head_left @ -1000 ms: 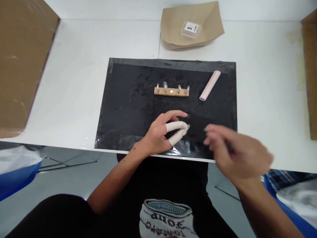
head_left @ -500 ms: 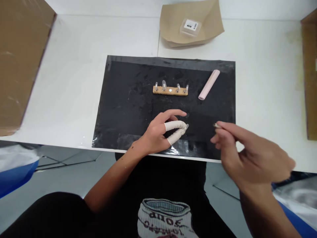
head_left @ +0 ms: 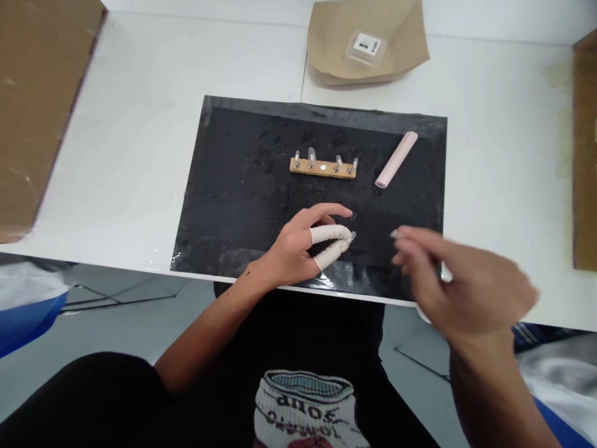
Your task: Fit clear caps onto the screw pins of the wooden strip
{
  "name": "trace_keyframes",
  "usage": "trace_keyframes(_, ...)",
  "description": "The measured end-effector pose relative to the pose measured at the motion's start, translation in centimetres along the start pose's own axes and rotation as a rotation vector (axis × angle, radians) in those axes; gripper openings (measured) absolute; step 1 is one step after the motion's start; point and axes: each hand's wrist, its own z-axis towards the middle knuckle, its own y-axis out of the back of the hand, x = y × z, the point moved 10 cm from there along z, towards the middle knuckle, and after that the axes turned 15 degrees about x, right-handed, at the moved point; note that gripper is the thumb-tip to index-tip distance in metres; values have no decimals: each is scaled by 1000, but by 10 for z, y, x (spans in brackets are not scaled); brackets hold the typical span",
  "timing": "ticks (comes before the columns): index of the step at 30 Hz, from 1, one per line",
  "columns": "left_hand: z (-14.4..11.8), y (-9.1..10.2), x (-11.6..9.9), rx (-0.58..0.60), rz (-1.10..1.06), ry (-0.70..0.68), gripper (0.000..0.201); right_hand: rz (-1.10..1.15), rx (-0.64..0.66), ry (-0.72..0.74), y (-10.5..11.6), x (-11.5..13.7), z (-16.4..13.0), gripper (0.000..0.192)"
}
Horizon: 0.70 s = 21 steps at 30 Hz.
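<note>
My left hand (head_left: pixel 298 249) rests on the near part of a black mat (head_left: pixel 233 186). Two of its fingers wear white finger cots, and they pinch a small clear piece (head_left: pixel 352 236). To the right and just above the mat, my blurred right hand (head_left: pixel 461 283) has its fingertips pinched on a tiny thin piece (head_left: pixel 394 234). Farther back on the mat lies a wooden strip (head_left: pixel 323 167) with several clear pegs standing in it. A pink cylinder (head_left: pixel 395 160) lies slantwise to the strip's right.
A brown paper bag (head_left: pixel 396 50) with a clear plastic box (head_left: pixel 364 46) on it lies at the back of the white table (head_left: pixel 140 143). Cardboard (head_left: pixel 37 93) stands at the left and more cardboard (head_left: pixel 585 155) at the right. A blue bin (head_left: pixel 23 317) sits below left.
My right hand has shifted slightly left and toward the mat, still pinched. The left hand has stayed in place. The view has tilted a little.
</note>
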Motion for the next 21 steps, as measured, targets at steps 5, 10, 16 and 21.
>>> trace_keyframes(5, 0, 0, 1, 8, -4, 6, 8, 31, 36, 30, -14, 1, -7, 31)
trace_keyframes(10, -2, 0, 2, 3, -3, 13, 9, -4, 49, 66, -20, 9, -1, 38)
trace_keyframes(16, -2, -1, 2, 11, -7, 9, 10, -79, -28, -19, -6, 2, 0, 49)
trace_keyframes(21, -3, 1, 1, -10, -18, -4, 9, -71, 54, -115, -20, -6, -10, 36)
